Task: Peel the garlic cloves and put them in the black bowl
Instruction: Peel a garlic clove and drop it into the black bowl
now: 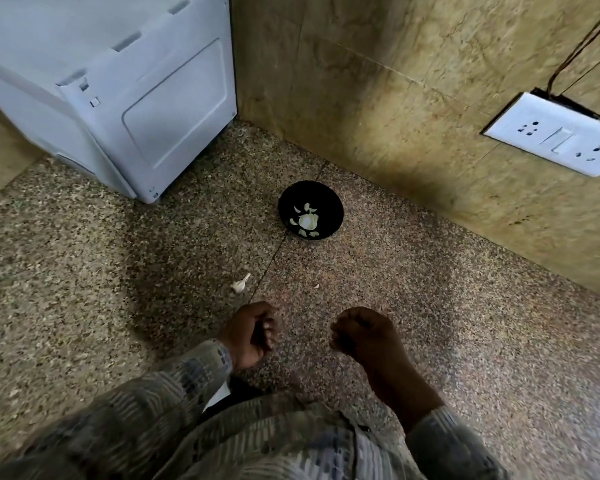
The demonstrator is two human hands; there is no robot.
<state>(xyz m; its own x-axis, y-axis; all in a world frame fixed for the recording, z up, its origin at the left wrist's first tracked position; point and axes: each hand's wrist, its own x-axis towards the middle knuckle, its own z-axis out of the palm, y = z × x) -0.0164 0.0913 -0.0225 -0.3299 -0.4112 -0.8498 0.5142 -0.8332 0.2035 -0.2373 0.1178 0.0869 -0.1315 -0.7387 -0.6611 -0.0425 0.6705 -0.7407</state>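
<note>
A black bowl stands on the speckled floor near the wall and holds several pale garlic cloves. A garlic piece with its papery skin lies on the floor, closer to me and left of the bowl. My left hand hovers just below that piece with loosely curled fingers, and nothing shows in it. My right hand is level with it to the right, fingers also loosely curled, with nothing visible in its grip. Both hands are well short of the bowl.
A white appliance stands at the back left, close to the bowl. A marble wall runs behind and to the right, carrying a white socket plate with a cord. A small scrap of peel lies on the floor.
</note>
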